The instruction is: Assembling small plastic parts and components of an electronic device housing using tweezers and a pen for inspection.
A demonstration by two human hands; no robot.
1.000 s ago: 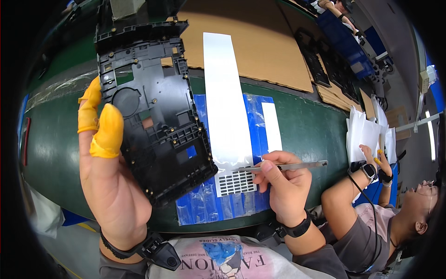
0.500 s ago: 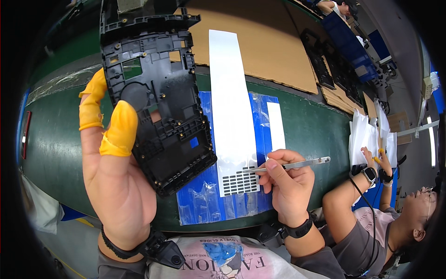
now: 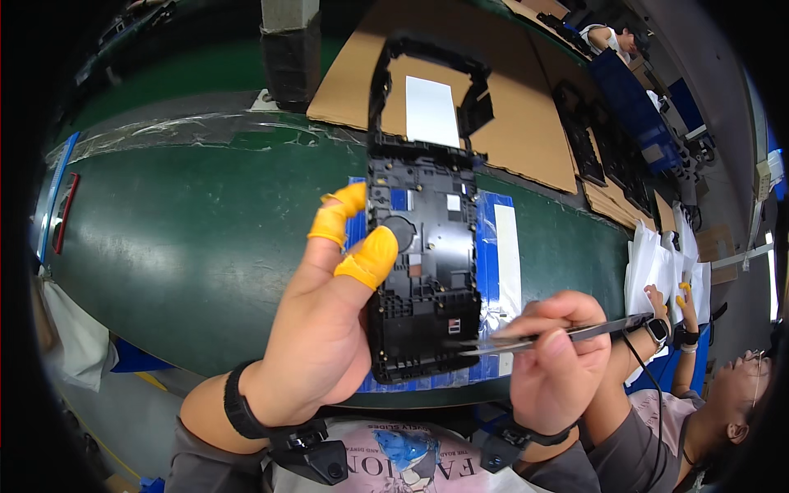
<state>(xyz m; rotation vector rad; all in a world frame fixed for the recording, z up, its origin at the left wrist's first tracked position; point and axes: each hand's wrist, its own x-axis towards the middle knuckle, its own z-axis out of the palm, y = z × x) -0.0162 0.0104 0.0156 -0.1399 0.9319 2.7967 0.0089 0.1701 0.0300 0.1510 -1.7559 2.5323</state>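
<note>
Black plastic frame with cut-outs (image 3: 448, 263), held over blue plastic-wrapped mat (image 3: 488, 255). Looks mid-work: thin grey metal tweezers (image 3: 608, 327) over the frame's lower end; tips blurred, so can't tell what's done or left. Left hand (image 3: 320, 353), yellow rubber finger cots (image 3: 370, 259) on, at mat's left side, grip clasping the frame's edge; right hand (image 3: 559, 370), mat's right side, pinching tweezers, pointing left.

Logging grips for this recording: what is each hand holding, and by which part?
Left hand: the black frame, by its left edge. Right hand: the metal tweezers, around mid-length.
</note>
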